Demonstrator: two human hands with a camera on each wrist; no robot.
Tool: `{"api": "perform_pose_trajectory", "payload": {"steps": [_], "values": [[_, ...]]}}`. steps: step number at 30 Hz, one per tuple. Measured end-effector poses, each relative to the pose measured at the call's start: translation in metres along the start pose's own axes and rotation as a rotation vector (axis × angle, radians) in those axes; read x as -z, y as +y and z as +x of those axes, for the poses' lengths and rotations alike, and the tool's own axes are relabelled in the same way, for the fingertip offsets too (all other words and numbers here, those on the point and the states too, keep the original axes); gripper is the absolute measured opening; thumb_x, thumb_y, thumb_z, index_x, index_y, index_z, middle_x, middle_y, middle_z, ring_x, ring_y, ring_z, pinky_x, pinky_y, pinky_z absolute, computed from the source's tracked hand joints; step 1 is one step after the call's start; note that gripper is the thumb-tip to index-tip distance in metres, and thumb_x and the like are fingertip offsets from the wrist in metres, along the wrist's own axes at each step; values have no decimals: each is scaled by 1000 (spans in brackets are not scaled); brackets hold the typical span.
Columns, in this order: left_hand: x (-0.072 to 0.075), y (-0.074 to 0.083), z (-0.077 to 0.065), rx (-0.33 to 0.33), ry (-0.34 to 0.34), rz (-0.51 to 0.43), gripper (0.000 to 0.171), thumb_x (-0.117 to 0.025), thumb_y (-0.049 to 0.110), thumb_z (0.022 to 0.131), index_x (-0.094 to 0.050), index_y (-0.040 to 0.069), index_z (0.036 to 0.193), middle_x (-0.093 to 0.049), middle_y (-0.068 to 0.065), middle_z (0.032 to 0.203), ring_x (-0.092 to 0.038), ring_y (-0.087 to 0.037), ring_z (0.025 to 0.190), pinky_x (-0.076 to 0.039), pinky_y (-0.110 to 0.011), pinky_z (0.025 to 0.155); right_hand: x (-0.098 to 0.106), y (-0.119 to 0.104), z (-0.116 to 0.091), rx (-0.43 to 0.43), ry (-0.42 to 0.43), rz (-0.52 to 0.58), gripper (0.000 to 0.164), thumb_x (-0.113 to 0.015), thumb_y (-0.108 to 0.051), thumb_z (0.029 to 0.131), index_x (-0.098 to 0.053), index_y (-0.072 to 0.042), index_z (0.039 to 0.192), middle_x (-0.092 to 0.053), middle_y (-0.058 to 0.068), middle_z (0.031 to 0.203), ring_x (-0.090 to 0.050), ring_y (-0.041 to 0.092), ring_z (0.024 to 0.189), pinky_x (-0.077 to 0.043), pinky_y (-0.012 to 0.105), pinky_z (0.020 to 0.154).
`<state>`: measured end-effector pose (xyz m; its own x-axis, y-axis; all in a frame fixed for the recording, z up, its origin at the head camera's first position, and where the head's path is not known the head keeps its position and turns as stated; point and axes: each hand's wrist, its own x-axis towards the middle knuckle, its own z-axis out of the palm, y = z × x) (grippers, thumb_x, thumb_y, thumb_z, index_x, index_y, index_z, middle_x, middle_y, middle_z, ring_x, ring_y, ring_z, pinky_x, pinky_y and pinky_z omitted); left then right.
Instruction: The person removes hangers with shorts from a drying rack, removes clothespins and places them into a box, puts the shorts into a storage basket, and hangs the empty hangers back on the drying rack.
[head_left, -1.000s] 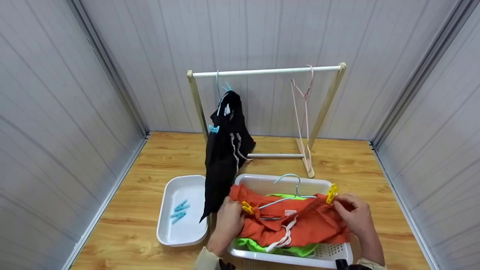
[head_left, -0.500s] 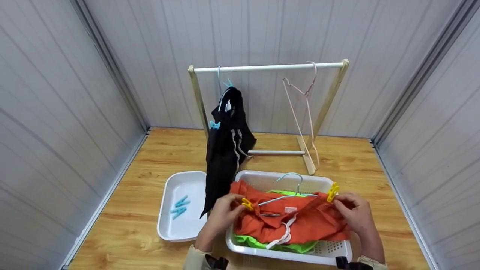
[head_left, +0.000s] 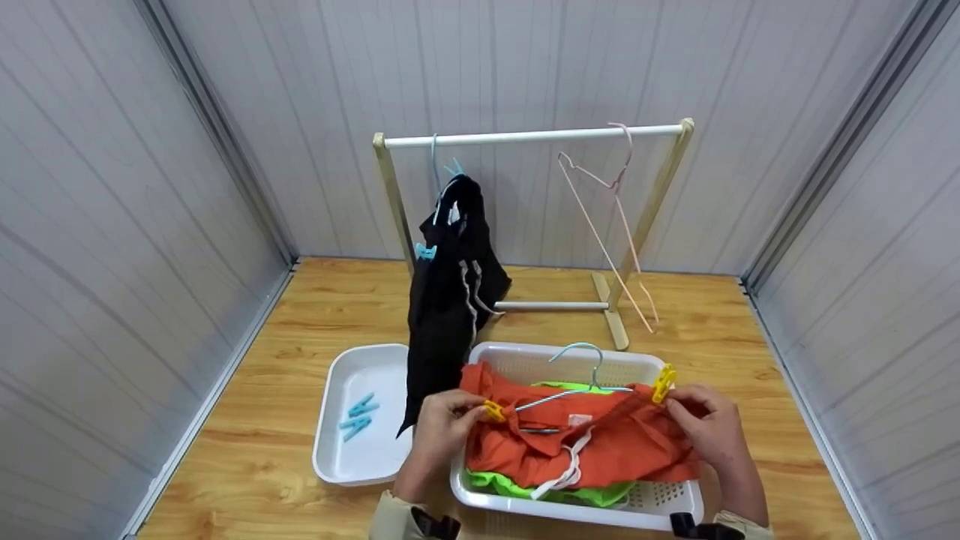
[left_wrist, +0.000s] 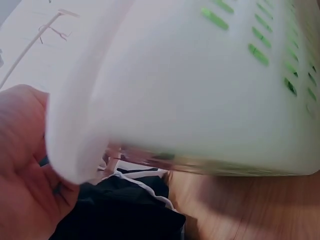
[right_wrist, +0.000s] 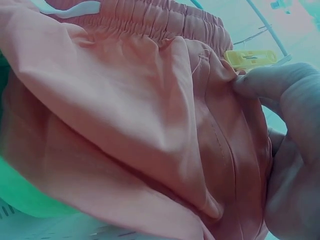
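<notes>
Orange drawstring shorts lie over the white basket, with a light blue hanger at the waistband. Yellow clothespins clip both ends of the waistband. With thumb and fingers, my left hand pinches the outer end of the left clothespin. On the other side my right hand pinches the shorts' edge just below the right clothespin. The right wrist view shows that thumb against the cloth. In the left wrist view the basket wall hides the left fingertips.
Bright green cloth lies under the shorts. A white tray holds two blue clothespins. Behind stands a rack with a black garment on a blue hanger and a bare pink hanger.
My left hand has shifted from beside the waistband's left end to the yellow clothespin there. My right hand stays in place. The pink hanger has swung round on the rack.
</notes>
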<state>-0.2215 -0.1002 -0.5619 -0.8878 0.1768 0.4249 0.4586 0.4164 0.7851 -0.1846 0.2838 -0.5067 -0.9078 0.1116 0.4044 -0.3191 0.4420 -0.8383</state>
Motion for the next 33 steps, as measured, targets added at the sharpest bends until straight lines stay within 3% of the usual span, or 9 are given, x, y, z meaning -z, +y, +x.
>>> {"api": "perform_pose_trajectory", "payload": {"steps": [5,16,25,28,33], "values": [[-1,0,0,-85,60,48,5,-77,11,84,-79,10,87,-71,5,83,-64,-8,75,-54,-25,67,0,-1,1,22,2,-19,14,-69,17,79,-71,5,87,-67,17,86,-59,9,79,-46,15,68],[10,5,0,-117,129,65,4,-77,9,83,-79,10,86,-71,2,82,-63,-8,73,-54,-24,63,-2,1,2,34,8,1,14,-69,18,78,-71,7,86,-67,17,84,-59,9,78,-46,15,69],[31,4,-8,-119,145,86,5,-76,6,84,-79,10,87,-71,2,82,-63,-9,74,-53,-23,64,-1,36,3,-24,2,-56,15,-72,10,82,-74,-3,90,-68,7,88,-58,8,81,-45,16,70],[41,0,-12,-121,169,89,6,-77,5,82,-78,9,87,-71,1,83,-65,-10,76,-53,-23,66,-1,33,3,-19,0,-46,15,-71,10,82,-73,-2,90,-68,8,88,-59,9,81,-46,16,70],[61,-13,-18,-134,230,113,9,-78,0,79,-77,6,85,-71,0,81,-65,-12,72,-50,-20,62,0,9,2,-8,-10,-65,13,-69,11,83,-72,2,91,-67,13,88,-58,9,80,-45,15,69]]}}
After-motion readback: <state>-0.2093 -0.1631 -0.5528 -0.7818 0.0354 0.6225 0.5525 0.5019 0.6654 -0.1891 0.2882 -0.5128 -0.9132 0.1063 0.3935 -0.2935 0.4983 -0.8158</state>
